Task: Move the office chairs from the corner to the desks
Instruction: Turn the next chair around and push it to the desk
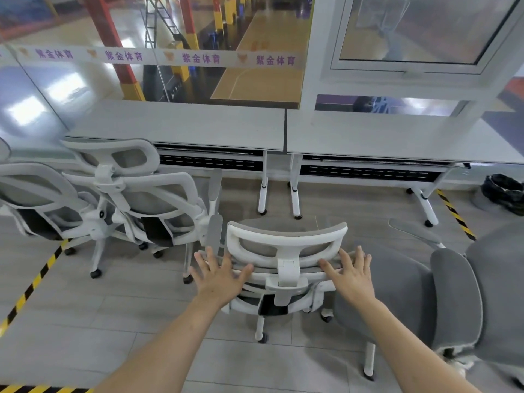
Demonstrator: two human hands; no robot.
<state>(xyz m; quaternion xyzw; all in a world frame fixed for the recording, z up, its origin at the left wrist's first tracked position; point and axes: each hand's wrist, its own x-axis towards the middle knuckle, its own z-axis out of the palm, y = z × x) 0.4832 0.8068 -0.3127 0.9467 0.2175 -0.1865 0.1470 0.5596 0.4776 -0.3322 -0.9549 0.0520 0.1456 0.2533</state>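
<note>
1. Resting spread-fingered on the chair (286,251) back's top edge, left hand (218,276) and right hand (351,275) grip nothing, placed apart probably for even pushing.
2. The chair faces the desks (181,123), near them.

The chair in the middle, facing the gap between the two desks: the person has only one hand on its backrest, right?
Not quite. The head view shows both hands on it: the left hand and the right hand lie open-fingered along the top of the backrest, either side of the headrest.
</note>
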